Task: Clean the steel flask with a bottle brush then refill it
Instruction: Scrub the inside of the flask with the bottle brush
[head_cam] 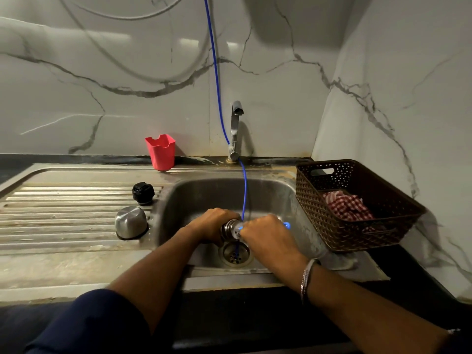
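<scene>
You hold the ribbed, threaded steel flask (229, 229) roughly horizontal over the sink drain, mouth toward your right. The blue-handled bottle brush (287, 225) sits at that mouth, mostly hidden.

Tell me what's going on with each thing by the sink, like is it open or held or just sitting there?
Steel flask: open, lying sideways over the sink, held by left hand.
Bottle brush: gripped by right hand, at the flask's mouth.
Black stopper: off, on the drainboard.
Steel cup lid: off, upside down on the drainboard.
Tap: no water visible.
Basket: holds a checked cloth.
</scene>
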